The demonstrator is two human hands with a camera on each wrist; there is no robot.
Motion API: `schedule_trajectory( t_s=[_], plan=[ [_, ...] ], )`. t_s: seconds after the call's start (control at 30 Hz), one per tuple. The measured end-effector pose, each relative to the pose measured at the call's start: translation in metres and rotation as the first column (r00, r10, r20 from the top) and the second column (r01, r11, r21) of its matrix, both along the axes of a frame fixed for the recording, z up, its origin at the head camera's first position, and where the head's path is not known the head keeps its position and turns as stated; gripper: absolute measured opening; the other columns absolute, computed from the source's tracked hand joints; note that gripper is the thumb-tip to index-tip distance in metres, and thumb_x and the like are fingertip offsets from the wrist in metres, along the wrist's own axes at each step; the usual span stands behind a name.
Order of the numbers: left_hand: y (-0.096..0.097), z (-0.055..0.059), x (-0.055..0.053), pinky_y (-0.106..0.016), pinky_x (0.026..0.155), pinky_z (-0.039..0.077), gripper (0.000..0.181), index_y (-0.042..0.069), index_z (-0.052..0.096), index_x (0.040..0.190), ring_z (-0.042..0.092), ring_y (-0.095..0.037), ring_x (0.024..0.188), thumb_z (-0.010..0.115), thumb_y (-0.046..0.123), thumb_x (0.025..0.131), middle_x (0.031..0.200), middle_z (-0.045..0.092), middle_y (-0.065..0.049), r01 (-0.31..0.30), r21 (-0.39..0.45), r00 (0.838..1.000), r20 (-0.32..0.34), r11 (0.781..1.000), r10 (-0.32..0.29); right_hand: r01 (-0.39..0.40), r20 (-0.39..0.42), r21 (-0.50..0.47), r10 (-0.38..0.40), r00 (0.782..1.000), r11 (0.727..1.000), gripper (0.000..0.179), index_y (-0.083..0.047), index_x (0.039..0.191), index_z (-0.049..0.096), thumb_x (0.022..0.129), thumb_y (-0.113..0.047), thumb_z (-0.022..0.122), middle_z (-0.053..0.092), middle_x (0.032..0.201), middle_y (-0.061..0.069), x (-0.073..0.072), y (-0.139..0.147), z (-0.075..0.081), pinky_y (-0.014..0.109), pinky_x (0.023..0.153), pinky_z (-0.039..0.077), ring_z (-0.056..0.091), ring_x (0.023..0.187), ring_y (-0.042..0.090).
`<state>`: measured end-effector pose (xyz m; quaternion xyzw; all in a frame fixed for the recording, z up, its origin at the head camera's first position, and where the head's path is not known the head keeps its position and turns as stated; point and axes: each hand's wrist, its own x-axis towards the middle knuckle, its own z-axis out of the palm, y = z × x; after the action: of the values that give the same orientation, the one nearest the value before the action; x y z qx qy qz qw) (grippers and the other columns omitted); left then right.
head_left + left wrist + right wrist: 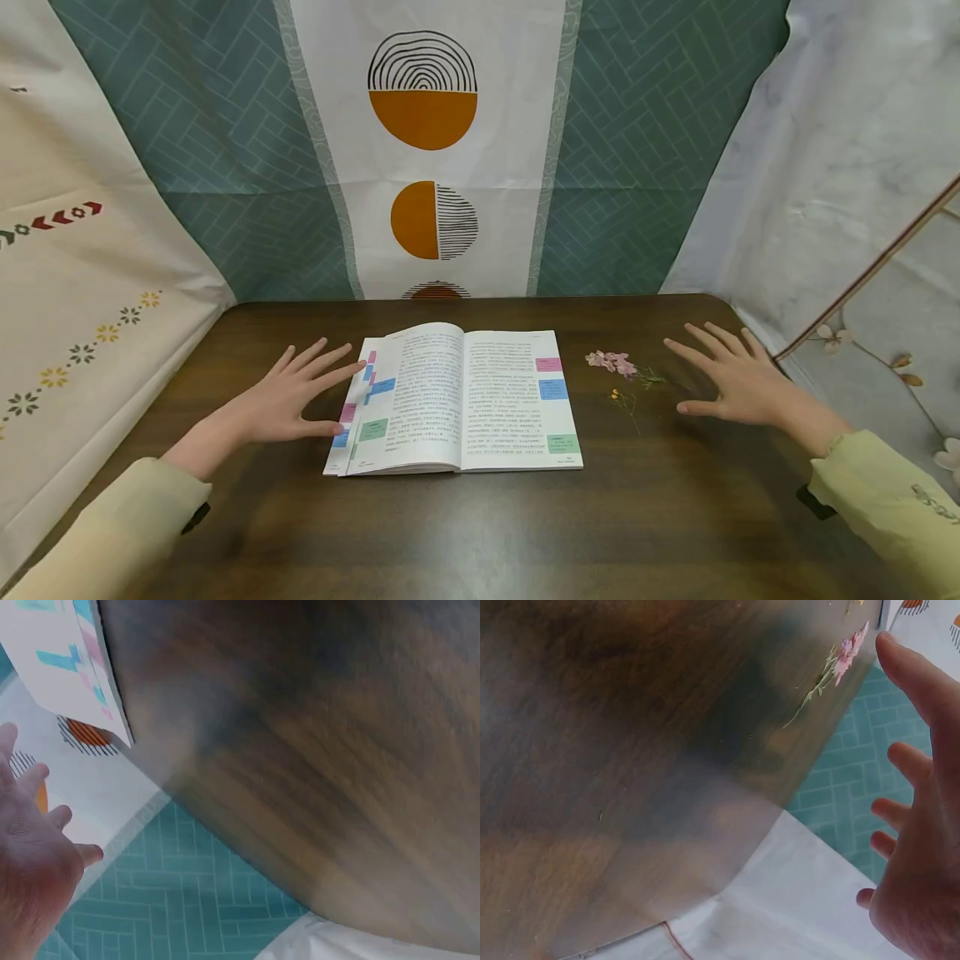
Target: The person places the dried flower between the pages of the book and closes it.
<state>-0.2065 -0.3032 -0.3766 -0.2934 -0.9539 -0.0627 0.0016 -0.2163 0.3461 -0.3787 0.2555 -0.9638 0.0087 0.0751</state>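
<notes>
An open book with pink, blue and green page markings lies on the dark wooden table. My left hand is spread beside the book's left edge, its thumb and forefinger overlapping that edge in the head view; it holds nothing. To the right of the book lie a pink flower sprig and a small yellow flower sprig, both with thin green stems. My right hand, fingers spread and holding nothing, is just right of the sprigs. The left wrist view shows the book's corner beyond the hand.
A green and white patterned cloth hangs behind the table's far edge. Pale cloths stand along the left side, and a white floral cloth along the right. Bare wood stretches in front of the book.
</notes>
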Motion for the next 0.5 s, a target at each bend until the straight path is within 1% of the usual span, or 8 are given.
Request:
schedule_trajectory(
  t_s=[0.13, 0.27, 0.43, 0.5],
  plan=[
    [0.004, -0.004, 0.005, -0.076, 0.112, 0.01, 0.086, 0.032, 0.032, 0.154, 0.011, -0.043, 0.152, 0.071, 0.059, 0.082, 0.165, 0.022, -0.008, 0.015, 0.017, 1.0, 0.008, 1.0, -0.015, -0.005, -0.006, -0.01, 0.005, 1.0, 1.0, 0.097, -0.033, 0.157, 0.022, 0.079, -0.058, 0.074, 0.026, 0.161, 0.019, -0.001, 0.003, -0.002, 0.076, 0.107, 0.013, 0.02, 0.148, 0.044],
    [0.009, -0.009, 0.012, -0.076, 0.111, 0.012, 0.086, 0.03, 0.033, 0.154, 0.013, -0.043, 0.152, 0.072, 0.057, 0.082, 0.164, 0.024, -0.009, 0.03, 0.052, 0.999, 0.027, 0.998, -0.031, -0.005, -0.01, -0.005, 0.005, 1.0, 1.0, 0.095, -0.033, 0.157, 0.023, 0.08, -0.058, 0.074, 0.028, 0.16, 0.019, -0.003, 0.004, -0.003, 0.076, 0.106, 0.015, 0.022, 0.146, 0.043],
    [0.015, -0.014, 0.02, -0.077, 0.11, 0.014, 0.089, 0.03, 0.032, 0.155, 0.016, -0.045, 0.15, 0.074, 0.056, 0.08, 0.163, 0.026, -0.011, 0.037, 0.088, 0.998, 0.055, 0.995, -0.042, -0.001, 0.009, 0.003, 0.001, 1.0, 1.0, 0.094, -0.033, 0.157, 0.023, 0.081, -0.055, 0.074, 0.03, 0.158, 0.02, -0.004, 0.005, -0.005, 0.075, 0.106, 0.016, 0.024, 0.144, 0.044],
    [0.017, -0.015, 0.023, -0.077, 0.109, 0.016, 0.089, 0.028, 0.032, 0.155, 0.019, -0.045, 0.149, 0.073, 0.056, 0.081, 0.162, 0.028, -0.013, 0.05, 0.093, 0.997, 0.053, 0.994, -0.055, 0.003, 0.023, 0.004, -0.003, 1.0, 1.0, 0.092, -0.033, 0.157, 0.024, 0.082, -0.054, 0.074, 0.03, 0.158, 0.021, -0.004, 0.005, -0.005, 0.075, 0.105, 0.017, 0.025, 0.143, 0.045]
  ],
)
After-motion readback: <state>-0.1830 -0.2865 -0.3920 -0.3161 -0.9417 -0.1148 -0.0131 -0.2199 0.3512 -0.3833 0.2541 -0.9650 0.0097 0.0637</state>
